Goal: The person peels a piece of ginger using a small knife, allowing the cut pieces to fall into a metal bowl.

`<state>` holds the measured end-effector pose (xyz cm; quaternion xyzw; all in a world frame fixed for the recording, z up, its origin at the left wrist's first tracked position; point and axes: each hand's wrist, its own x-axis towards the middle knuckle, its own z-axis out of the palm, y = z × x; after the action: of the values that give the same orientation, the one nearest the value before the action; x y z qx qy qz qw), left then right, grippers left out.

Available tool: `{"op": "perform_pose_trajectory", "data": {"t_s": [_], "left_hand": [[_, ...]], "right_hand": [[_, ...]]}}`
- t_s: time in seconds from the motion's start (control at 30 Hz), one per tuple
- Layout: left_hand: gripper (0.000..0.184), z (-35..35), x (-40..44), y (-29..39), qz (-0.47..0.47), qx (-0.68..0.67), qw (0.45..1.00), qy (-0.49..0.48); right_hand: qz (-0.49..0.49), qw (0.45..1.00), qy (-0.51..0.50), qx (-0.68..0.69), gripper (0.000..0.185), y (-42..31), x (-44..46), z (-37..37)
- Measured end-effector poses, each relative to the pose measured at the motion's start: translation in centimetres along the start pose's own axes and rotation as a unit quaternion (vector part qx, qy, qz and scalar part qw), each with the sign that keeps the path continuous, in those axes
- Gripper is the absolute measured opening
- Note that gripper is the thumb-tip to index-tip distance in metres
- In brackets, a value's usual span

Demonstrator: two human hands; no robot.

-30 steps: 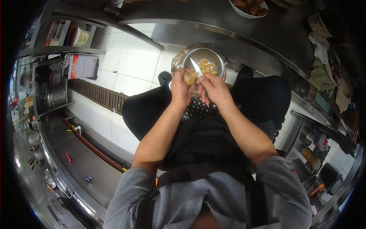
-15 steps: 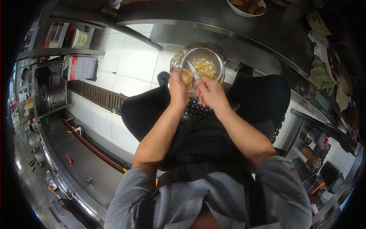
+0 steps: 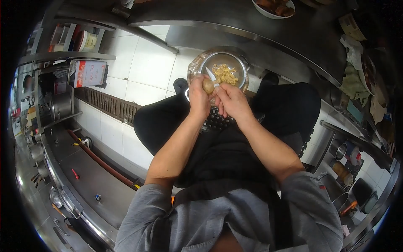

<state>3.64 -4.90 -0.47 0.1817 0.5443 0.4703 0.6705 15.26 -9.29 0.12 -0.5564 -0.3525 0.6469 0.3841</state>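
Observation:
My left hand (image 3: pixel 198 94) is wrapped round a round, yellow-brown potato-like piece (image 3: pixel 208 86). In my right hand (image 3: pixel 230 100) is a small knife (image 3: pixel 210 74), its pale blade pointing up and to the left, close against the piece. Just beyond both hands sits a round metal pot (image 3: pixel 238 63) holding several yellow cut pieces (image 3: pixel 225 74). Crinkled clear wrapping (image 3: pixel 194 66) shows round the pot's left side. The fingertips of my left hand are partly hidden behind the piece.
A steel counter (image 3: pixel 201 26) runs across the front, with a white bowl of brown food (image 3: pixel 275 10) on it. On the left are a red-and-white tin (image 3: pixel 90 74) and a floor drain grate (image 3: pixel 107 104). A cloth (image 3: pixel 355 84) hangs at the right.
Compared with the earlier frames, the knife blade has shifted slightly against the piece, and both hands have moved a little. Both holds are unchanged.

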Motion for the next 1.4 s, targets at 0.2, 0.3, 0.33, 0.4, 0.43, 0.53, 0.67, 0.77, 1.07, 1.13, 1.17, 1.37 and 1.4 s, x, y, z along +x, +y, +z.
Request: {"op": "perform_pose_trajectory", "data": {"t_s": [0.2,0.3,0.33,0.4,0.43,0.53,0.67,0.77,1.07,1.13,1.17,1.37,1.4], "left_hand": [[0.027,0.2,-0.2,0.7,-0.033,-0.005,0.998,-0.057],[0.027,-1.2,0.9,1.1,0.006,0.021,0.996,-0.082],[0.027,-1.4,1.0,1.3,0.006,0.020,0.996,-0.082],[0.028,-1.5,1.3,1.6,0.012,0.006,0.997,-0.080],[0.027,-1.7,1.4,1.6,0.008,-0.010,0.994,-0.108],[0.026,-1.5,0.8,1.8,0.022,0.001,0.990,-0.138],[0.037,-2.5,1.1,1.5,0.031,0.037,0.987,-0.151],[0.044,-2.5,0.6,1.8,0.038,0.053,0.986,-0.156],[0.045,-2.3,0.3,1.8,0.075,0.100,0.981,-0.151],[0.044,-2.3,0.4,1.8,0.071,0.079,0.982,-0.153],[0.044,-2.4,0.4,1.6,0.071,0.080,0.983,-0.152],[0.042,-2.5,0.3,0.0,0.062,0.095,0.982,-0.152],[0.042,-2.2,0.2,0.2,0.061,0.095,0.982,-0.153]], "right_hand": [[-0.010,1.000,0.015,0.012,0.027,-0.3,0.4,-0.9],[-0.025,0.998,0.042,0.027,0.029,-0.5,-0.4,-1.5],[-0.025,0.998,0.042,0.027,0.029,-0.6,-0.7,-1.6],[-0.130,0.984,0.074,-0.098,0.028,-0.9,-1.2,-1.8],[-0.131,0.984,0.076,-0.098,0.028,-0.7,-1.2,-1.7],[-0.236,0.944,0.117,-0.200,0.032,0.1,-1.1,-1.2],[-0.271,0.925,0.099,-0.246,0.036,0.0,-1.6,-1.1],[-0.253,0.928,0.079,-0.263,0.036,-0.4,-1.8,-1.3],[-0.248,0.924,0.088,-0.276,0.036,-0.3,-2.0,-1.2],[-0.246,0.925,0.088,-0.275,0.035,-0.4,-1.8,-1.1],[-0.249,0.926,0.089,-0.270,0.035,-0.3,-1.6,-1.0],[-0.273,0.923,0.095,-0.253,0.033,0.1,0.2,-1.0],[-0.278,0.927,0.096,-0.235,0.032,0.1,0.1,-1.1]]}}
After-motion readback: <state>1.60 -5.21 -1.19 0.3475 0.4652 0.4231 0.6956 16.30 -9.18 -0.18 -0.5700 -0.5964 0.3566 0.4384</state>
